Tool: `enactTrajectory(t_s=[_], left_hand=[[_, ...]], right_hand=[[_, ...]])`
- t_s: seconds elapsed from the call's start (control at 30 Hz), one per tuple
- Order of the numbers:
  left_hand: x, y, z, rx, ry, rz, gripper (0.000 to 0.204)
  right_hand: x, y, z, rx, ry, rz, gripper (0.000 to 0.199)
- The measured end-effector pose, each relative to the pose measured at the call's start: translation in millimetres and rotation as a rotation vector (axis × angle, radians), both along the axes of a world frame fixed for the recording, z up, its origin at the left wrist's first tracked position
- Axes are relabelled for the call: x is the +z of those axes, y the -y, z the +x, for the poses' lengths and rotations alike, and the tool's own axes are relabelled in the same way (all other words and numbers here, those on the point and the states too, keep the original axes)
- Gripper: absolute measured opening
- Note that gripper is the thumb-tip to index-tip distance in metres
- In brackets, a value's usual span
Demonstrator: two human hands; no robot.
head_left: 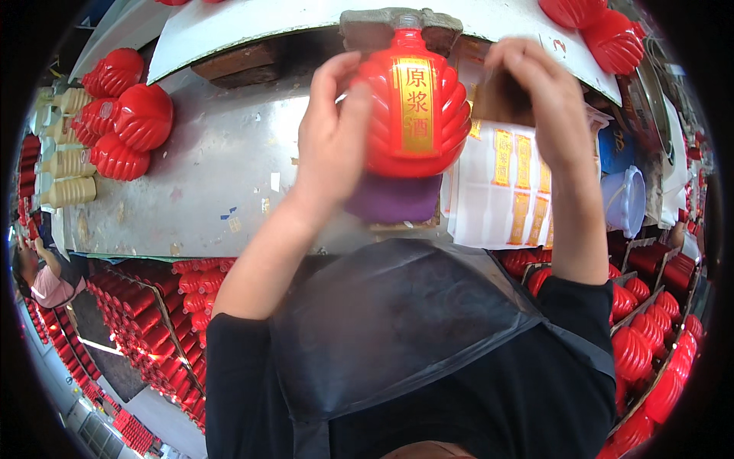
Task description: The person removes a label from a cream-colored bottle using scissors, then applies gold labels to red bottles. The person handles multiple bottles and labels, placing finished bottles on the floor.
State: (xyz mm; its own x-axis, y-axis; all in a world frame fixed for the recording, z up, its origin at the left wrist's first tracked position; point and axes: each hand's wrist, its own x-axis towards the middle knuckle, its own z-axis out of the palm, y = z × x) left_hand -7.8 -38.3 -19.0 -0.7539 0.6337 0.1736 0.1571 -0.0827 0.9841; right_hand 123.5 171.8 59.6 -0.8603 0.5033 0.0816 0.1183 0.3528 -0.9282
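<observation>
A red ribbed bottle (375, 157) with a clear neck and a gold-and-yellow label (417, 107) lies in front of me, its neck against a grey padded rest (359, 29) and its base by a purple cloth (397, 200). My left hand (332, 134) is along the bottle's left side, fingers apart and somewhat blurred; whether it presses on the bottle I cannot tell. To the right, apart from the bottle, my right hand (539, 92) is raised with curved fingers and nothing visible in them. Just below it lies a white sheet of gold labels (501, 195).
Several red bottles (144, 116) and beige-capped containers (69, 164) stand on the metal table (222, 157) at left. More red bottles (612, 42) sit far right. A pale bucket (625, 200) is at the right edge. Crates of red bottles (638, 356) flank me; another person (53, 275) is far left.
</observation>
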Motion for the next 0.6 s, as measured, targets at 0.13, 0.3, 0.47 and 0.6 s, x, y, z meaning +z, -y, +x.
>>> enactTrajectory(t_s=[0.13, 0.3, 0.47, 0.6], left_hand=[[-19.4, 1.9, 25.8, 0.063, -0.176, 0.022, 0.08], [-24.0, 0.7, 30.6, 0.078, -0.175, -0.036, 0.087], [-23.6, 2.5, 30.5, 0.063, -0.144, -0.025, 0.083], [-25.6, 2.4, 28.5, 0.038, -0.154, 0.008, 0.079]], right_hand=[[-30.5, 52.5, 22.9, -0.046, 0.237, 0.03, 0.065], [-46.2, 64.6, 21.3, -0.039, 0.223, 0.082, 0.091], [-47.4, 67.1, 18.0, -0.046, 0.179, 0.12, 0.094], [-49.3, 68.4, 18.5, -0.044, 0.18, 0.074, 0.093]])
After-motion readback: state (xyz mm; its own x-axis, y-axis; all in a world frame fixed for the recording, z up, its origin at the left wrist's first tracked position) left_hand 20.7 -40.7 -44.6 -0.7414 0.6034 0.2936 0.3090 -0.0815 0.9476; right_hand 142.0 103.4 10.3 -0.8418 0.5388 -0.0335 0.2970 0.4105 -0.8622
